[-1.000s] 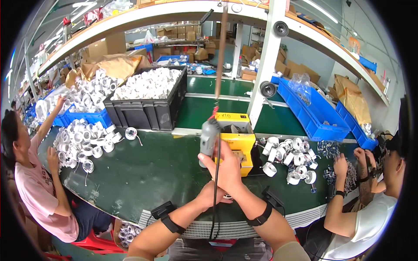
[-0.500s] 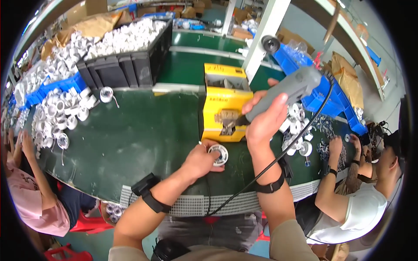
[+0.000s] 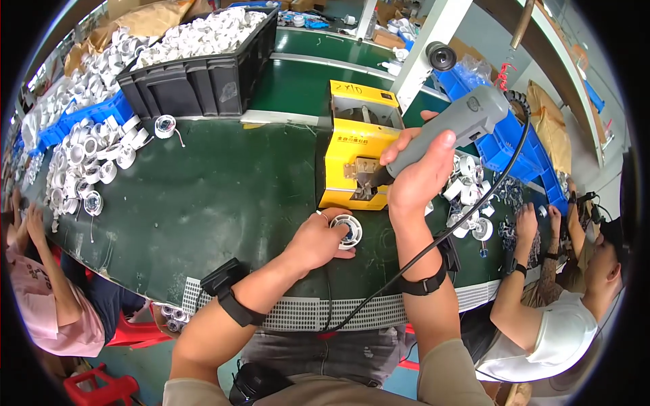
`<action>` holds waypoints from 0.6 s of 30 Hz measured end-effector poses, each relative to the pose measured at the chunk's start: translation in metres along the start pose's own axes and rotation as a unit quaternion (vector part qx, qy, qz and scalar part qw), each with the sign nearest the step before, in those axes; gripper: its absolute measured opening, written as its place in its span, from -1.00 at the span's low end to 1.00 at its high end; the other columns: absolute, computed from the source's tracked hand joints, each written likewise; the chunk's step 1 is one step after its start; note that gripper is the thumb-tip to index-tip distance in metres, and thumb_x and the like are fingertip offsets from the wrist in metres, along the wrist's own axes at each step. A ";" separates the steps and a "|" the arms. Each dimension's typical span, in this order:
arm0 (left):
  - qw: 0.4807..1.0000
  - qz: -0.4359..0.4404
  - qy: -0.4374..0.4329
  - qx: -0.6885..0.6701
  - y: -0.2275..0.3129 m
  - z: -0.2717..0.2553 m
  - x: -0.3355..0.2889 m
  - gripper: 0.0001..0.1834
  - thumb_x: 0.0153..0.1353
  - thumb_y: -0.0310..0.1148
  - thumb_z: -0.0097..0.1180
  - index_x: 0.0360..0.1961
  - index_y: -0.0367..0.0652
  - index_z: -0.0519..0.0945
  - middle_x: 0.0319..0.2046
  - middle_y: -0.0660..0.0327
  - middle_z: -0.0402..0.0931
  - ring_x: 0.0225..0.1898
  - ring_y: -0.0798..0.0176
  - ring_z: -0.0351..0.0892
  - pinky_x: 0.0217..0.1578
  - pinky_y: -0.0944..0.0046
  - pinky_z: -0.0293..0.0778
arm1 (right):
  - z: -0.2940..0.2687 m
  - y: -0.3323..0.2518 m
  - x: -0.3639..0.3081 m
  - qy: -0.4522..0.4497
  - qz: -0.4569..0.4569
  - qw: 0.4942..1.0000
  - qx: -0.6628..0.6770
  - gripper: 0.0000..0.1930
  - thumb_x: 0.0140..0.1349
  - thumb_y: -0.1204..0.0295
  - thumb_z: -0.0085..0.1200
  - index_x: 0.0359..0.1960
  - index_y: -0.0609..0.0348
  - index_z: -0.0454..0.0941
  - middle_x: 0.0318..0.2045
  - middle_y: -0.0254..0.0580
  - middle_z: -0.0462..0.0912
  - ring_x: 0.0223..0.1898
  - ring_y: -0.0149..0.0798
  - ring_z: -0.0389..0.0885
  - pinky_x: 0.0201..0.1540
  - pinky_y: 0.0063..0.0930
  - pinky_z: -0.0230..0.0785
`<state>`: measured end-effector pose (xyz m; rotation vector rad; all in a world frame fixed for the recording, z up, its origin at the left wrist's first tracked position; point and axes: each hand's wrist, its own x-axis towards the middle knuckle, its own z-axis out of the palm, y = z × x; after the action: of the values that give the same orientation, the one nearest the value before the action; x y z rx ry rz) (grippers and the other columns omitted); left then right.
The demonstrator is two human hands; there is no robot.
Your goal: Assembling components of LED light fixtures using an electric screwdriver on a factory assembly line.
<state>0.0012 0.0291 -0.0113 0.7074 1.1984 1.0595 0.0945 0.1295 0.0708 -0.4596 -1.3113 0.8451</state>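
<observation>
1. Green worktop (image 3: 203, 196) spreads out before us, with a black crate (image 3: 186, 91) full of small white parts at its far left and a heap of white housings (image 3: 84, 161) nearer on that side.
2. Right of the worktop's middle stands a yellow box (image 3: 352, 142), with a metal fitting (image 3: 365, 166) on its near face.
3. Our right hand (image 3: 423, 176) grips a grey power screwdriver (image 3: 447, 132): its fingers wrap the body, and the thumb lies along the near side.
4. We see the screwdriver's long axis slope from its thick end at upper right down to its dark tip at lower left, which points at the metal fitting; whether the two touch we cannot quite tell, as the dark shapes run together there.
5. Our left hand (image 3: 315, 240) pinches a white ring part (image 3: 349, 231) between the thumb, over its face, and the other fingers at its edge.
6. From the screwdriver's tip, that ring lies toward us and slightly left, near but apart. Our right hand is the nearer one to the fitting.
7. Beyond our right forearm lies another pile of white pieces (image 3: 467, 196).
</observation>
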 end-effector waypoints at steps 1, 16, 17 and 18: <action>1.000 -0.001 0.000 0.000 0.000 0.000 0.000 -0.65 0.29 -0.52 -0.10 0.09 -0.35 0.40 -0.15 0.10 0.50 -0.27 0.19 0.62 -0.22 0.24 0.68 | 0.000 0.000 0.000 0.000 0.001 1.000 0.000 -0.43 0.41 -0.07 -0.39 -0.05 0.31 0.27 -0.63 -0.19 0.38 -0.69 -0.36 0.39 -0.62 -0.49 0.31; 1.000 0.010 0.004 -0.001 0.003 0.001 -0.001 -0.66 0.30 -0.52 -0.11 0.09 -0.36 0.40 -0.13 0.10 0.49 -0.23 0.19 0.61 -0.21 0.24 0.68 | -0.012 -0.022 -0.033 -0.050 0.051 0.997 0.043 -0.39 0.38 -0.13 -0.35 -0.03 0.31 0.23 -0.61 -0.19 0.37 -0.68 -0.34 0.38 -0.62 -0.48 0.30; 1.000 0.012 0.005 0.002 0.003 0.001 -0.001 -0.66 0.30 -0.52 -0.11 0.09 -0.36 0.40 -0.13 0.10 0.49 -0.22 0.19 0.61 -0.21 0.24 0.68 | -0.013 -0.025 -0.041 -0.050 0.069 0.995 0.054 -0.37 0.37 -0.15 -0.34 -0.02 0.31 0.22 -0.61 -0.19 0.37 -0.68 -0.33 0.37 -0.62 -0.47 0.30; 1.000 0.013 0.007 0.006 0.003 0.001 -0.001 -0.66 0.30 -0.52 -0.11 0.09 -0.36 0.40 -0.12 0.11 0.49 -0.22 0.20 0.60 -0.21 0.23 0.69 | -0.014 -0.027 -0.048 -0.050 0.088 0.993 0.064 -0.35 0.35 -0.17 -0.34 -0.01 0.31 0.21 -0.61 -0.19 0.36 -0.68 -0.33 0.37 -0.62 -0.47 0.30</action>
<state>0.0014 0.0295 -0.0082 0.7270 1.2105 1.0808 0.1144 0.0785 0.0556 -0.4395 -1.3123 1.1051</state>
